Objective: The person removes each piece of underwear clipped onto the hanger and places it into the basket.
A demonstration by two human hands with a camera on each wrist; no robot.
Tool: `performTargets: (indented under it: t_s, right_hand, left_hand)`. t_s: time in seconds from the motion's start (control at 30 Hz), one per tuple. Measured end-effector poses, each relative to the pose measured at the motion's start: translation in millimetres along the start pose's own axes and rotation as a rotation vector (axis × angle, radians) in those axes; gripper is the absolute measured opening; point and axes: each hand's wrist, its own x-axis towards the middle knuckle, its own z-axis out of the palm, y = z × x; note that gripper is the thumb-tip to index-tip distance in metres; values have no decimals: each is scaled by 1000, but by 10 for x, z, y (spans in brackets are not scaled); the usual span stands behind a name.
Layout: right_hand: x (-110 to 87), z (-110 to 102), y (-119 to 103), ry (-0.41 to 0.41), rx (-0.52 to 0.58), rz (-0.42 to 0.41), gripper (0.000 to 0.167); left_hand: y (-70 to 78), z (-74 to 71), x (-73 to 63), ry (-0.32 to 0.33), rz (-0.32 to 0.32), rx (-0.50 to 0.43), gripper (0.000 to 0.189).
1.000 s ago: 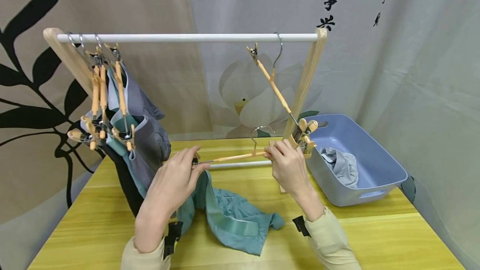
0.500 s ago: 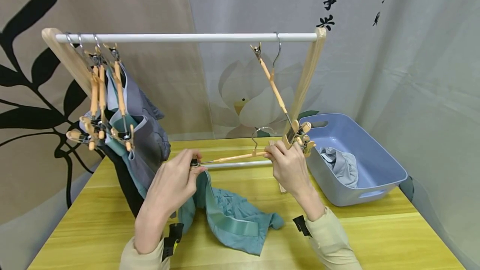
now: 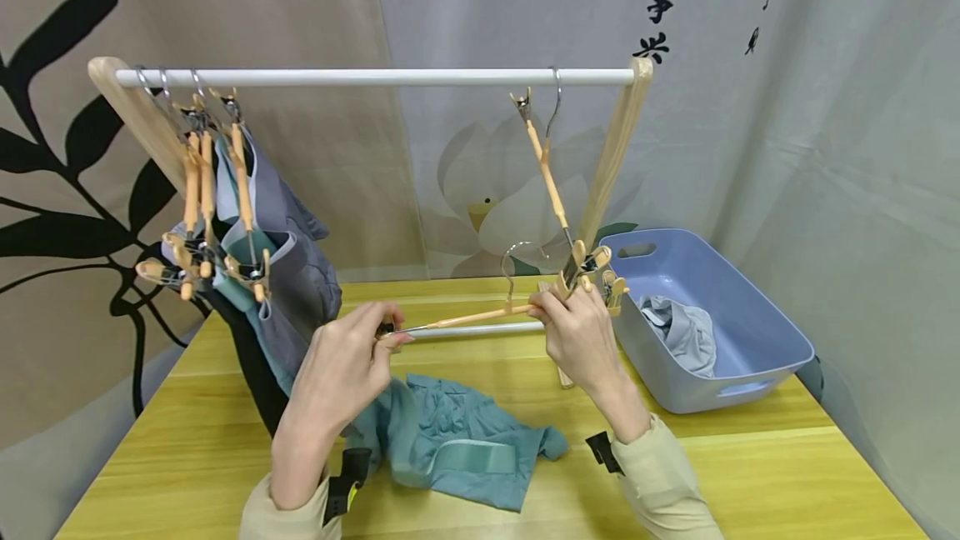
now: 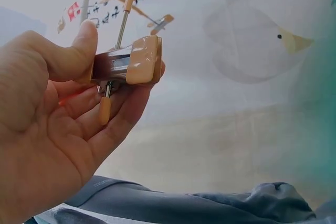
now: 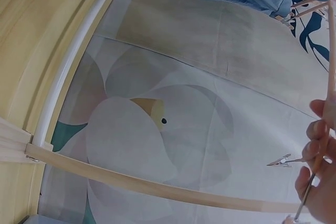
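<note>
Between my hands lies a wooden clip hanger (image 3: 472,317), nearly level, its hook upward. My left hand (image 3: 341,369) pinches the clip at its left end. In the left wrist view, the thumb presses on that wood-faced clip (image 4: 143,60) with the fingers behind, and no cloth shows in it. Near the other end, my right hand (image 3: 581,344) grips the bar, also seen in the right wrist view as a thin wooden bar (image 5: 332,51). A teal garment (image 3: 457,407) with a wide waistband lies crumpled on the table below, partly behind the left forearm.
A rack with a white rail (image 3: 375,77) stands behind. Several hangers with grey, teal and black clothes (image 3: 300,265) crowd its left end. Another clip hanger (image 3: 551,177) hangs at right, its lower clips beside my right hand. A blue basket (image 3: 750,323) holds a grey garment (image 3: 682,336).
The teal garment's raised edge has dropped from my left hand onto the table. The hanger hanging on the rail has turned slightly, its lower end shifting left. My hands stay nearly in place.
</note>
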Motion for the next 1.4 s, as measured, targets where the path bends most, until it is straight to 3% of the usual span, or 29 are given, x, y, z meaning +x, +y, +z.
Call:
performTargets:
  t_s: [0.27,0.43,0.53,0.7,0.8,0.87,0.97,1.03,1.27,1.4]
  right_hand:
    - [0,0,5,-9,-3,-8,38]
    - [-14,8,10,-35,1,-11,17]
    - [-27,19,8,-50,-6,-9,10]
    - [-37,35,-14,-80,-15,-6,10]
    - [-36,48,-37,-103,-36,-18,10]
    - [-34,59,-52,-111,-49,-27,10]
    - [-29,70,-69,-122,-59,-28,11]
    - [-27,74,-75,-124,-60,-26,11]
    - [-37,87,-93,-132,-48,-32,12]
    - [-49,114,-135,-77,-32,-76,19]
  left_hand:
    - [15,-9,-5,-20,-20,-16,12]
    - [23,-10,-3,-129,-132,-35,15]
    - [26,12,-2,-177,-185,0,24]
    - [53,134,8,-94,-141,170,39]
    - [104,257,21,-44,-64,277,36]
    - [144,353,26,-37,-1,295,35]
    - [203,485,29,-62,66,223,33]
    - [232,561,36,-66,78,168,27]
    - [258,716,73,40,15,74,10]
    - [254,735,82,71,-49,8,6]
